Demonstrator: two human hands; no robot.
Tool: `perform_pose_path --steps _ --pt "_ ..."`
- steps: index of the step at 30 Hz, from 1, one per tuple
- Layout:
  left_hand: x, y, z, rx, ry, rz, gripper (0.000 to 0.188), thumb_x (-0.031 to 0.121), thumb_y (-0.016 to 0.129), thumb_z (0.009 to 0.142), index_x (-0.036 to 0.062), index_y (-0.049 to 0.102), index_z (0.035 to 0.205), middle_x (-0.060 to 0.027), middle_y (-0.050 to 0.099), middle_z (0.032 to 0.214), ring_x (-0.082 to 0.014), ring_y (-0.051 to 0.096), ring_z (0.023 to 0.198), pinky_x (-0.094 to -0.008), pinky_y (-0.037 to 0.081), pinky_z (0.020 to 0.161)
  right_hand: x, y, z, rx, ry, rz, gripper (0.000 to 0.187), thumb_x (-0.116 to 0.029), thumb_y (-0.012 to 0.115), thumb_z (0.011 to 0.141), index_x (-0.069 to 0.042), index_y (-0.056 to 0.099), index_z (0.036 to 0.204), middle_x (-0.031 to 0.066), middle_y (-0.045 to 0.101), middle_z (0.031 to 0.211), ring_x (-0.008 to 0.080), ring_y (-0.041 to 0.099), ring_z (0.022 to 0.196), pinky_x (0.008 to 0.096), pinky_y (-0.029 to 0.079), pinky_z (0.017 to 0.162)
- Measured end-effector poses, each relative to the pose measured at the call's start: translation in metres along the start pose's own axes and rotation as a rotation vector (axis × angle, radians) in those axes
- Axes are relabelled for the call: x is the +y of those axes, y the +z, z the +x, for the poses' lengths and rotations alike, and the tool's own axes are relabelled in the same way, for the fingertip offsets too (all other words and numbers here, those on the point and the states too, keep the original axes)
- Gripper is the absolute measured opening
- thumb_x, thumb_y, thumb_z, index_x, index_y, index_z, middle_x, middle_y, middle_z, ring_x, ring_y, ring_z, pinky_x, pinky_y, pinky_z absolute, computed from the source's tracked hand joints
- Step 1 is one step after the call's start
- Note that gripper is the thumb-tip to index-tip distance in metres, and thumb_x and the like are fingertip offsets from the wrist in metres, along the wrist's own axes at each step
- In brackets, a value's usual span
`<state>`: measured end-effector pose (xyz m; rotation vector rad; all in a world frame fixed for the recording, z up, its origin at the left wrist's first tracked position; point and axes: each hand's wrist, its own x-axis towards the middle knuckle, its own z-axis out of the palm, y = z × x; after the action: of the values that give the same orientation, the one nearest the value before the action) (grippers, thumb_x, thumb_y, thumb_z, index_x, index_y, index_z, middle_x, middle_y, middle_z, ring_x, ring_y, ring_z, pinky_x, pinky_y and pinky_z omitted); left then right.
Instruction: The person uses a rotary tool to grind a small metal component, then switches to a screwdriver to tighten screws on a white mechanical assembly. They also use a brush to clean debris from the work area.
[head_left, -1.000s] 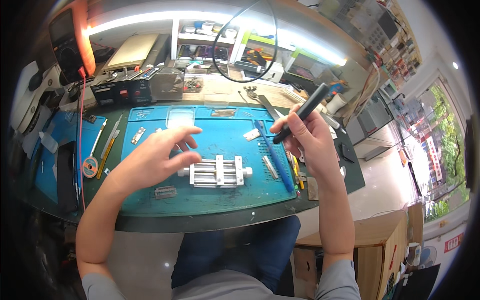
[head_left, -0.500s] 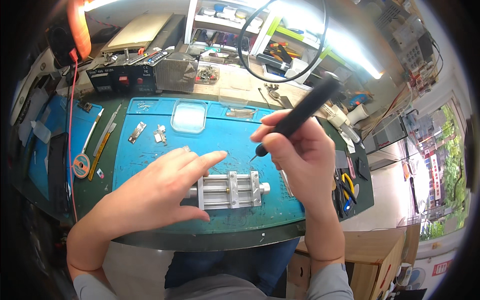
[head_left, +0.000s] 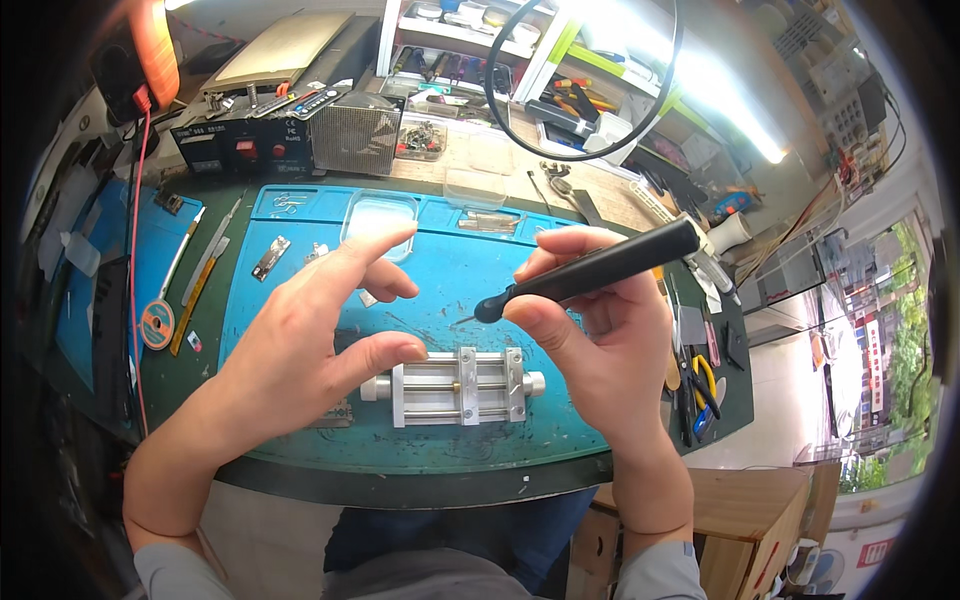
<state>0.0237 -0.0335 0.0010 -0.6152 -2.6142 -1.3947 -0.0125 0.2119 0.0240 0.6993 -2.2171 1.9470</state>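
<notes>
My right hand (head_left: pixel 610 340) grips a slim black pen-like tool (head_left: pixel 600 268) with a thin metal tip, held at a slant above the blue mat (head_left: pixel 480 300). The tip points down and left; the tool's exact kind is unclear. My left hand (head_left: pixel 310 315) is open over the mat, thumb and fingers apart, holding nothing. Between and below the hands lies a silver metal clamping fixture (head_left: pixel 465 388) with rods and knobs. A small pale piece (head_left: pixel 368 298) lies by my left fingers. A small board-like part (head_left: pixel 338 412) is partly hidden below my left hand.
Toward the back of the mat sit a clear plastic box (head_left: pixel 383 222) and a small metal part (head_left: pixel 271 258). Yellow-handled pliers (head_left: pixel 706 385) lie at the right, a yellow craft knife (head_left: pixel 200 296) and solder spool (head_left: pixel 157 325) at the left. A black cable loop (head_left: pixel 498 115) hangs ahead.
My left hand has drawn back left off the fixture, its index finger now raised. The black tool has tilted flatter, and its tip has shifted left.
</notes>
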Motion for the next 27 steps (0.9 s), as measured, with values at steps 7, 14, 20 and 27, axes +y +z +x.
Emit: perform_pose_path --steps 7,14,20,27 --pt "-0.004 0.007 -0.003 0.036 0.026 0.046 0.082 0.042 0.076 0.09 -0.0008 0.041 0.15 -0.0119 0.068 0.114 -0.0243 0.062 0.105 -0.0383 0.049 0.1 0.001 -0.004 0.002 -0.003 -0.151 0.024 0.031 -0.006 0.084 0.085 0.001 0.068 0.11 0.0084 0.072 0.102 0.0121 0.071 0.089 0.0244 0.057 0.078" --pt "-0.005 0.006 -0.001 0.054 0.023 0.069 0.08 0.042 0.075 0.09 -0.0007 0.041 0.149 -0.013 0.067 0.115 -0.0251 0.063 0.102 -0.0386 0.049 0.098 0.011 -0.008 0.005 -0.115 -0.212 0.089 0.038 -0.001 0.077 0.09 -0.002 0.055 0.121 0.0129 0.067 0.115 0.0165 0.067 0.105 0.0275 0.057 0.084" --pt "-0.006 0.005 -0.001 0.073 0.028 0.094 0.079 0.041 0.074 0.092 -0.0004 0.041 0.15 -0.0131 0.067 0.116 -0.025 0.062 0.103 -0.0391 0.049 0.099 0.008 -0.009 0.006 -0.132 -0.203 0.077 0.043 0.002 0.081 0.085 -0.004 0.05 0.115 0.0181 0.065 0.113 0.0178 0.063 0.103 0.0294 0.053 0.091" --pt "-0.007 0.004 0.0 0.105 0.062 0.089 0.077 0.037 0.074 0.093 -0.0007 0.04 0.151 -0.0137 0.067 0.116 -0.0252 0.062 0.105 -0.0392 0.048 0.099 0.011 -0.008 0.008 -0.038 -0.157 0.208 0.043 -0.001 0.082 0.085 -0.003 0.052 0.116 0.0128 0.066 0.105 0.0174 0.068 0.097 0.029 0.059 0.082"
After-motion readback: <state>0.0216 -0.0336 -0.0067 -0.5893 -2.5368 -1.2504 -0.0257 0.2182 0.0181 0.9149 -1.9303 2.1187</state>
